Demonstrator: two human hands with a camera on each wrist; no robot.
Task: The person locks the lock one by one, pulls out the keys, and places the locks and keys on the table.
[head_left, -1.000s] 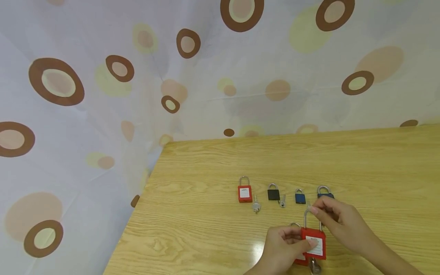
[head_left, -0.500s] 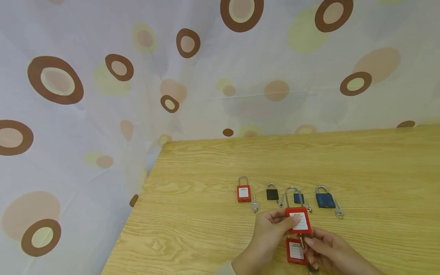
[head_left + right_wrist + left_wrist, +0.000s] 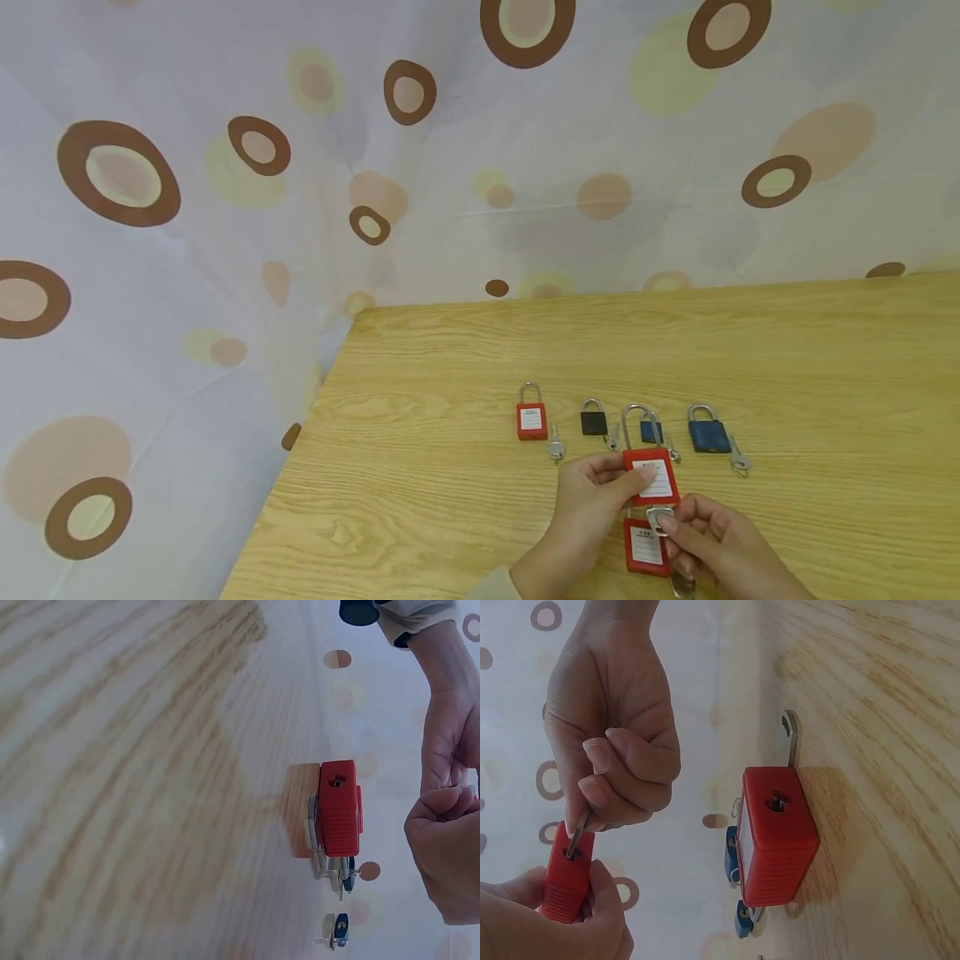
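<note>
My left hand (image 3: 588, 500) grips a red padlock (image 3: 651, 477) upright above the wooden table (image 3: 450, 500), its steel shackle (image 3: 639, 414) pointing away. Just below, my right hand (image 3: 705, 542) pinches a silver key (image 3: 658, 518) at the lock's underside. In the left wrist view the key (image 3: 577, 836) enters the keyhole of the held padlock (image 3: 566, 877). A second red padlock (image 3: 645, 547) lies on the table beneath my hands, also seen as the red padlock (image 3: 776, 840) and the red padlock (image 3: 339, 806), with another key (image 3: 681, 585) at its base.
Farther back stand a row of locks: a small red padlock (image 3: 531, 418) with a key (image 3: 555, 448), a black padlock (image 3: 594, 421), a small blue padlock (image 3: 651, 432), and a larger blue padlock (image 3: 707, 435) with a key (image 3: 738, 461). A circle-patterned curtain (image 3: 225, 208) hangs behind and left.
My right hand left the shackle and dropped below the padlock, now pinching a key at its underside. My left hand lifted the padlock up and to the left.
</note>
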